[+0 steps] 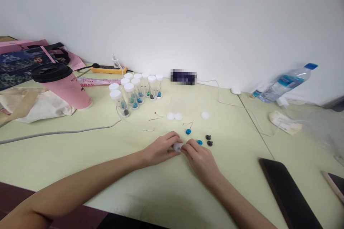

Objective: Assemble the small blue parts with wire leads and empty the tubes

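Observation:
My left hand (161,148) and my right hand (200,159) meet over the pale green table (80,157), both with fingers curled round a small clear vial (177,146) lying on its side between them. Just beyond the hands lie a blue bead on a wire hook (188,131), another blue bead (199,142) and two black beads (209,140). Three loose white caps (174,116) (205,115) and two bent wires (156,117) lie farther back. A cluster of several capped vials (135,91) with beads inside stands behind them.
A pink cup with a black lid (64,86) stands at the left beside cloth bags (32,105). A grey cable (61,132) runs across the table. A yellow power strip (109,69) sits by the wall. A water bottle (286,83) lies at right, and a dark tablet (287,193) at the front right.

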{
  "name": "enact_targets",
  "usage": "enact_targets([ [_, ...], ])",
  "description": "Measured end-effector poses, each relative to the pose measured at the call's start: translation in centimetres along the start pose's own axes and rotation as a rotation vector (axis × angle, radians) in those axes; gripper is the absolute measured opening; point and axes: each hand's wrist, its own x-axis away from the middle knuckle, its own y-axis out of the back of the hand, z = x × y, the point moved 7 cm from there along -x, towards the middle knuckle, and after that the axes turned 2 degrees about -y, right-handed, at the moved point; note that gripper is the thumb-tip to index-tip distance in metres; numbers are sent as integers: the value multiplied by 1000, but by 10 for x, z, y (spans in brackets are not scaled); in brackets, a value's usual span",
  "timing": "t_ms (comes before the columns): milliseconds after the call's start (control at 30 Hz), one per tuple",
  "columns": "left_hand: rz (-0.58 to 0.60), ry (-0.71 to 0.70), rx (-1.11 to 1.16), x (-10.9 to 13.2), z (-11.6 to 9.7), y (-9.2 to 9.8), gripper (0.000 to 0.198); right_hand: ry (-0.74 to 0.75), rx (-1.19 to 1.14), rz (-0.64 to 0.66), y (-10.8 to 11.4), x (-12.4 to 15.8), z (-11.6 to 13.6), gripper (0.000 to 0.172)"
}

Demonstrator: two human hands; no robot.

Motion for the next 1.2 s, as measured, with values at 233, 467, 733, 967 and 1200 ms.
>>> enact_targets([
  [233, -4, -2, -8, 0, 0, 0, 16, -10, 24, -19, 4, -2, -1, 19],
  [467, -8, -2, 0, 0, 0, 0, 17, -7, 50, -17, 5, -2, -1, 21],
  [733, -5, -11, 4, 0, -1, 0, 18, -4, 40, 24, 2, -2, -1, 19],
  [967, -6, -20, 1, 0, -1, 1, 20, -9, 9, 38, 2, 0, -1, 20],
  [1200, -13, -15, 2, 1, -1, 1, 19, -34, -7, 22, 1, -1, -2, 17],
])
